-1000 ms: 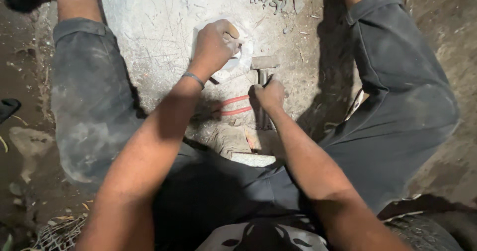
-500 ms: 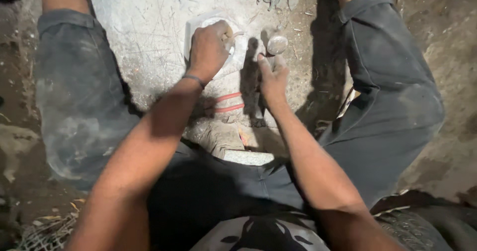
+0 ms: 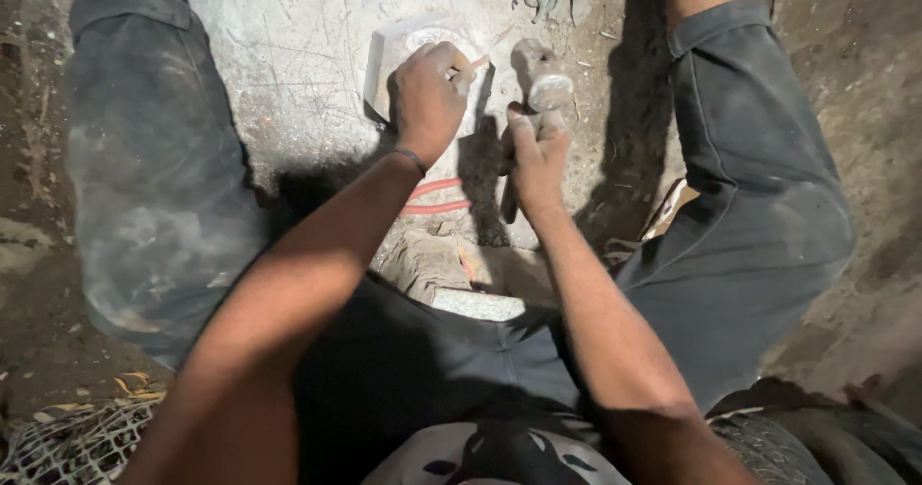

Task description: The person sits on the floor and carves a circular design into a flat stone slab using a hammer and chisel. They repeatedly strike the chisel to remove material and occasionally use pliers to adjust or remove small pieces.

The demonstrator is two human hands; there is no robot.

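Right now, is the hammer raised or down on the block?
Raised: the hammer in the right hand hangs beside the pale block, not touching it.

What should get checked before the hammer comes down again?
1. Right hand grips the hammer firmly: ok.
2. Left hand holds the thin tool on the stone block: ok.
3. Left fingers away from the hammer's path: not ok, they sit close to it.
4. Block flat on the stone slab: ok.
5. Tool tip on the right spot: cannot tell, the hand hides it.
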